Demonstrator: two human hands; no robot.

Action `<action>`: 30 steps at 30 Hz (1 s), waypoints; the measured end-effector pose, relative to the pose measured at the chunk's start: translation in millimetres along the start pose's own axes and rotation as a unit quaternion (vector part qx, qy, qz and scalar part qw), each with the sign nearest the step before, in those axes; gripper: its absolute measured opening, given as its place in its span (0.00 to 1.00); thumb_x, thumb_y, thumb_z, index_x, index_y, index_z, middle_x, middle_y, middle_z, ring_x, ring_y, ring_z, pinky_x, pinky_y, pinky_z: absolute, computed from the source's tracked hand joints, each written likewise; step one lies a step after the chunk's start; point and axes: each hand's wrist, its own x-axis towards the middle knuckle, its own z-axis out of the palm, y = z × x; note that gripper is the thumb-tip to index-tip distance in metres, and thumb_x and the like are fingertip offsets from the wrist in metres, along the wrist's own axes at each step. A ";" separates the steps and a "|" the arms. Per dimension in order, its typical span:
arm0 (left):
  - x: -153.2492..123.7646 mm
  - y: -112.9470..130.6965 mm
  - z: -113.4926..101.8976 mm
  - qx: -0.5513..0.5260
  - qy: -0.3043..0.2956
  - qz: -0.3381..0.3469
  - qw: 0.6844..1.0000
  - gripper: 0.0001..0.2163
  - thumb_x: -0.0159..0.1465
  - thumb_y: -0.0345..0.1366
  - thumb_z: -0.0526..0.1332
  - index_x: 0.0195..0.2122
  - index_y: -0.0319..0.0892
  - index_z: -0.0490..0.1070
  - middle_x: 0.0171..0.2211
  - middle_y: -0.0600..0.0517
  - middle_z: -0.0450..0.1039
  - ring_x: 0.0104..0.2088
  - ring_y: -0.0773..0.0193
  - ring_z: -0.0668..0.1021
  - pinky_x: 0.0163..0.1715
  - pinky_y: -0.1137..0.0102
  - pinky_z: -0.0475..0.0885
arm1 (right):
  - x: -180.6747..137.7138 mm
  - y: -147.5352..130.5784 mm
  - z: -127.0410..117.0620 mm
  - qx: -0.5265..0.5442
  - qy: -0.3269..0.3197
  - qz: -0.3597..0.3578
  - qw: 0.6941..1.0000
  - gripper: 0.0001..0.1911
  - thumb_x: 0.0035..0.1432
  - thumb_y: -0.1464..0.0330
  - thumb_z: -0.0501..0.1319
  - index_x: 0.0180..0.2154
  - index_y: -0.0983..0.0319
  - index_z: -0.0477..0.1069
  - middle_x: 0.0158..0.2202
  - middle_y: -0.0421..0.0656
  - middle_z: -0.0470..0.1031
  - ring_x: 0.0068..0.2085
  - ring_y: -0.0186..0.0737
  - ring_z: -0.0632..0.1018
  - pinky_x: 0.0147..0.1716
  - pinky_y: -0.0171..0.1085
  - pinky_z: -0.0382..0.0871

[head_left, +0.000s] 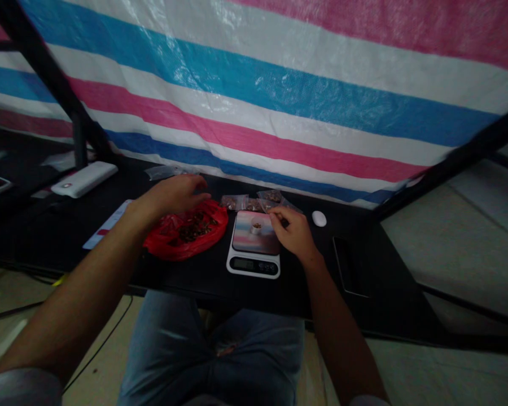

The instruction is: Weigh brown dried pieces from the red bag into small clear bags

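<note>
White power bank far left. Our left hand hangs palm-down over the red bag of dried bits; we cannot tell if it grips anything. The bag looks thin, soft and light, best taken by its rim. On the scale sits a tiny cup, likely tippy. Our right hand is beside it, fingertips drawn together. Black table, striped tarp behind.

You have open surface to the right of the scale, but the red bag crowds its left, small packets line its back, and the striped tarp walls off the rear.
</note>
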 end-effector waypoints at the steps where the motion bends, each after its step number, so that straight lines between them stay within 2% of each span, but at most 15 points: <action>1: 0.2 -12.1 1.2 0.007 -0.034 -0.039 0.999 0.22 0.67 0.48 0.60 0.54 0.36 0.75 0.52 0.38 0.80 0.48 0.49 0.81 0.47 0.64 0.74 | -0.1 0.0 0.3 0.000 -0.002 0.000 1.000 0.10 0.65 0.67 0.59 0.39 0.59 0.81 0.35 0.44 0.84 0.34 0.42 0.82 0.36 0.39 0.73; 2: 0.0 -21.5 3.6 0.002 -0.067 -0.065 0.996 0.23 0.66 0.49 0.61 0.54 0.35 0.75 0.52 0.38 0.80 0.49 0.49 0.81 0.46 0.66 0.74 | -0.2 0.0 0.7 0.001 -0.003 -0.001 1.000 0.10 0.65 0.67 0.59 0.40 0.59 0.81 0.35 0.44 0.84 0.34 0.42 0.82 0.36 0.39 0.73; 4: -1.5 -32.2 9.8 -0.012 -0.118 -0.076 0.990 0.20 0.65 0.48 0.61 0.49 0.37 0.78 0.46 0.42 0.83 0.43 0.53 0.82 0.40 0.70 0.73 | -0.1 -0.4 1.4 0.002 -0.005 -0.006 1.000 0.11 0.66 0.67 0.59 0.40 0.59 0.81 0.35 0.44 0.84 0.34 0.42 0.82 0.36 0.39 0.73; 7: -5.1 -32.6 12.9 -0.039 -0.162 -0.073 0.983 0.16 0.66 0.47 0.59 0.40 0.40 0.80 0.38 0.45 0.84 0.36 0.56 0.83 0.33 0.71 0.72 | 0.1 -1.2 2.0 0.001 -0.008 -0.009 1.000 0.11 0.66 0.67 0.59 0.39 0.59 0.81 0.35 0.45 0.84 0.34 0.42 0.82 0.35 0.39 0.73; 12: -14.7 -18.9 -8.2 -0.035 -0.049 -0.034 0.998 0.18 0.68 0.46 0.52 0.42 0.40 0.78 0.41 0.44 0.83 0.37 0.55 0.82 0.36 0.69 0.73 | 0.5 -1.0 1.0 -0.001 -0.006 -0.009 1.000 0.10 0.65 0.67 0.59 0.39 0.60 0.81 0.33 0.44 0.84 0.32 0.42 0.81 0.33 0.39 0.72; 15: -20.7 -11.6 -17.6 -0.020 -0.014 -0.023 0.999 0.18 0.68 0.46 0.52 0.43 0.40 0.77 0.40 0.45 0.82 0.37 0.55 0.82 0.37 0.67 0.74 | 0.4 -0.9 0.8 -0.001 -0.008 -0.006 1.000 0.10 0.65 0.68 0.59 0.39 0.60 0.80 0.35 0.45 0.84 0.33 0.42 0.82 0.34 0.39 0.72; 17: -23.5 -9.5 -16.5 -0.013 -0.032 -0.035 0.999 0.17 0.68 0.45 0.52 0.43 0.40 0.76 0.39 0.44 0.82 0.36 0.54 0.82 0.37 0.67 0.74 | 0.2 -1.1 1.0 -0.001 -0.009 -0.005 1.000 0.10 0.65 0.68 0.59 0.39 0.60 0.80 0.34 0.44 0.84 0.33 0.42 0.82 0.34 0.39 0.72; 19: -25.7 -9.5 -11.6 -0.003 -0.085 -0.062 0.994 0.16 0.68 0.45 0.54 0.43 0.40 0.76 0.40 0.43 0.82 0.36 0.53 0.82 0.36 0.66 0.74 | 0.0 -1.2 1.2 0.000 -0.009 -0.006 1.000 0.10 0.65 0.68 0.59 0.39 0.61 0.80 0.34 0.45 0.84 0.33 0.43 0.82 0.35 0.39 0.72; 21: -28.3 -10.4 -6.4 0.024 -0.108 -0.080 0.991 0.16 0.68 0.45 0.55 0.45 0.38 0.75 0.44 0.39 0.80 0.39 0.52 0.82 0.38 0.65 0.75 | -0.1 -1.1 1.4 0.003 -0.009 -0.006 1.000 0.11 0.65 0.68 0.59 0.40 0.61 0.81 0.35 0.45 0.84 0.34 0.43 0.82 0.36 0.39 0.73; 23: -31.6 -10.9 -3.4 0.069 -0.054 -0.072 0.994 0.17 0.68 0.43 0.58 0.49 0.35 0.73 0.50 0.35 0.77 0.45 0.47 0.81 0.45 0.61 0.75 | -0.2 -0.8 1.5 0.005 -0.011 -0.005 1.000 0.11 0.65 0.68 0.59 0.40 0.61 0.81 0.36 0.45 0.84 0.34 0.42 0.82 0.35 0.39 0.72; 25: -34.9 -10.4 -2.4 0.093 0.024 -0.029 0.995 0.17 0.67 0.39 0.59 0.53 0.34 0.72 0.55 0.34 0.73 0.52 0.44 0.78 0.52 0.56 0.73 | -0.3 -0.4 1.6 0.005 -0.011 -0.005 1.000 0.10 0.65 0.68 0.59 0.40 0.61 0.81 0.35 0.45 0.84 0.33 0.42 0.82 0.34 0.39 0.72; 26: -36.4 -9.8 -1.9 0.083 0.033 0.001 0.996 0.16 0.67 0.36 0.58 0.54 0.36 0.73 0.56 0.35 0.72 0.54 0.44 0.77 0.54 0.57 0.72 | -0.3 -0.2 1.7 0.005 -0.012 -0.005 1.000 0.10 0.65 0.68 0.59 0.40 0.61 0.80 0.35 0.45 0.84 0.33 0.42 0.82 0.34 0.38 0.72; 27: -37.7 -9.1 -0.9 0.059 0.015 0.033 0.998 0.15 0.67 0.33 0.58 0.53 0.37 0.74 0.55 0.38 0.73 0.54 0.47 0.77 0.56 0.59 0.72 | -0.2 0.0 1.7 0.004 -0.012 -0.004 1.000 0.11 0.65 0.68 0.59 0.40 0.61 0.80 0.35 0.45 0.84 0.33 0.42 0.82 0.35 0.38 0.72; 30: -40.1 -6.3 6.5 -0.006 -0.132 0.075 0.988 0.15 0.62 0.25 0.60 0.49 0.40 0.77 0.55 0.44 0.75 0.52 0.55 0.78 0.54 0.67 0.72 | 0.0 -0.1 1.8 -0.001 -0.014 0.003 1.000 0.11 0.65 0.68 0.59 0.40 0.61 0.81 0.36 0.45 0.85 0.35 0.42 0.82 0.36 0.39 0.72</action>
